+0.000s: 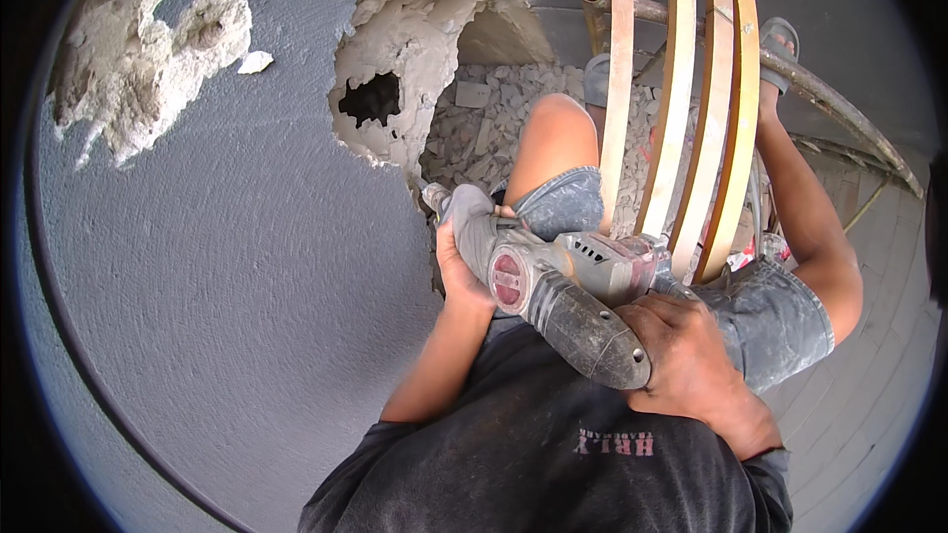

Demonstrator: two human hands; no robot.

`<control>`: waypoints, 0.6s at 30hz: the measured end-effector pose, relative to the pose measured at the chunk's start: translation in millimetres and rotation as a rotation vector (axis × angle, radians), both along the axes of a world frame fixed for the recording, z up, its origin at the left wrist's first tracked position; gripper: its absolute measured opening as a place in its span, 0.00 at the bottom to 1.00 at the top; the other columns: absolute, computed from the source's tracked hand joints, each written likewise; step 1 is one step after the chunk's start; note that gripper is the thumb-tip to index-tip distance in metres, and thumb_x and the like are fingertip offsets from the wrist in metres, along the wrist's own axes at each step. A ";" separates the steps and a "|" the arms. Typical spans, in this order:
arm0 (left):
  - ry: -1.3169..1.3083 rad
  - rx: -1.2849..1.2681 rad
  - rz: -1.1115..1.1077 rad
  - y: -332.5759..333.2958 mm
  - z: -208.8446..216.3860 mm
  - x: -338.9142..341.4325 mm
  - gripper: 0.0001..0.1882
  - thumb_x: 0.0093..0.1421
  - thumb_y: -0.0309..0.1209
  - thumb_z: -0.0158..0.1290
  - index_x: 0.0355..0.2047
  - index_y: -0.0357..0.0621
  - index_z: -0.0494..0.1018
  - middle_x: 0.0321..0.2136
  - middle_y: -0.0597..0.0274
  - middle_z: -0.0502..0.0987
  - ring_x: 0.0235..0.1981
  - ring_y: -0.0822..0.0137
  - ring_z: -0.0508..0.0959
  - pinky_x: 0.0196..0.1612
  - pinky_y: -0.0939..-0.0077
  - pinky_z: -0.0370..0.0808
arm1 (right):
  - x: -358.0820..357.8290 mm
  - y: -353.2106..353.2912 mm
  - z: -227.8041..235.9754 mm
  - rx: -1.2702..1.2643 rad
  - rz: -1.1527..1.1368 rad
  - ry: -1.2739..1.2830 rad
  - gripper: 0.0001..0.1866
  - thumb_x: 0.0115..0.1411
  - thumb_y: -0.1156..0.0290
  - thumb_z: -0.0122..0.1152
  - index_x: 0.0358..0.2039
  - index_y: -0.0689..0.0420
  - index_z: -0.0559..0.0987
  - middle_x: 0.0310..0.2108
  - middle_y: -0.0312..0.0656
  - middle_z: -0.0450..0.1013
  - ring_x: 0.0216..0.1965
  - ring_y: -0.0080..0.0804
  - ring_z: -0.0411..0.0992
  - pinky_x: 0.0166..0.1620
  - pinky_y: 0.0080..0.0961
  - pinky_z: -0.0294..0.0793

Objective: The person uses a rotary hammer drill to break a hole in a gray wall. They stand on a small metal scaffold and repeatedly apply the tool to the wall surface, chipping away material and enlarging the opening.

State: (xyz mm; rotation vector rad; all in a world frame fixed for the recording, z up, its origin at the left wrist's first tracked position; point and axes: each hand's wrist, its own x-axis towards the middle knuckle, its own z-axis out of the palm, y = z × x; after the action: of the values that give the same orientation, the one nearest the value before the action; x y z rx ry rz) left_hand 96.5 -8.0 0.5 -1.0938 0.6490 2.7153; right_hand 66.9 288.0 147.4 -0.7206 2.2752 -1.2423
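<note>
Both hands clamp the dusty hammer drill (553, 281): left hand (459, 262) wraps its front, right hand (691, 355) grips the rear, bit at the broken wall hole (415, 69).

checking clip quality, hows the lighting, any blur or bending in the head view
Head view: bright, even daylight on the grey wall, no glare; soft shadow inside the broken hole. Strong fisheye: the wooden slats bow and the corners go black. The drill, left hand and right hand look sharp, no motion blur.
</note>
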 end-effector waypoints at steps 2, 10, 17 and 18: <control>0.043 0.005 -0.051 -4.6 3.7 -2.3 0.35 0.61 0.60 0.52 0.46 0.35 0.75 0.42 0.49 0.79 0.47 0.47 0.77 0.54 0.47 0.77 | 8.5 -5.3 -12.8 -0.027 -0.006 0.047 0.28 0.34 0.70 0.73 0.41 0.62 0.82 0.34 0.47 0.81 0.37 0.45 0.82 0.42 0.39 0.82; 0.052 0.103 0.076 -17.8 -28.4 -3.7 0.35 0.61 0.63 0.51 0.44 0.39 0.75 0.40 0.52 0.79 0.47 0.48 0.77 0.50 0.48 0.78 | 4.5 -19.3 -46.6 -0.067 -0.011 0.187 0.25 0.33 0.68 0.72 0.37 0.60 0.80 0.31 0.43 0.79 0.34 0.43 0.81 0.39 0.38 0.81; 0.078 0.126 0.108 -19.8 -36.0 -7.4 0.31 0.58 0.57 0.54 0.44 0.40 0.73 0.40 0.55 0.79 0.48 0.51 0.76 0.58 0.56 0.72 | 1.1 -26.6 -56.9 -0.108 -0.050 0.199 0.20 0.37 0.67 0.71 0.34 0.59 0.79 0.28 0.43 0.77 0.31 0.42 0.80 0.36 0.37 0.80; 0.078 0.134 0.129 -19.1 -35.3 -7.7 0.30 0.58 0.57 0.55 0.44 0.40 0.73 0.40 0.55 0.78 0.49 0.52 0.75 0.59 0.57 0.72 | 0.1 -27.6 -56.8 -0.111 -0.048 0.194 0.20 0.37 0.67 0.71 0.33 0.59 0.79 0.28 0.43 0.77 0.30 0.42 0.80 0.35 0.37 0.80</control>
State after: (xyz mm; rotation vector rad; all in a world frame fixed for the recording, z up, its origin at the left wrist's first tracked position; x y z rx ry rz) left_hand 88.8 -27.1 -34.7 -1.0368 0.4125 2.8746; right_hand 67.0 260.4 90.6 -0.8649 2.4054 -1.3835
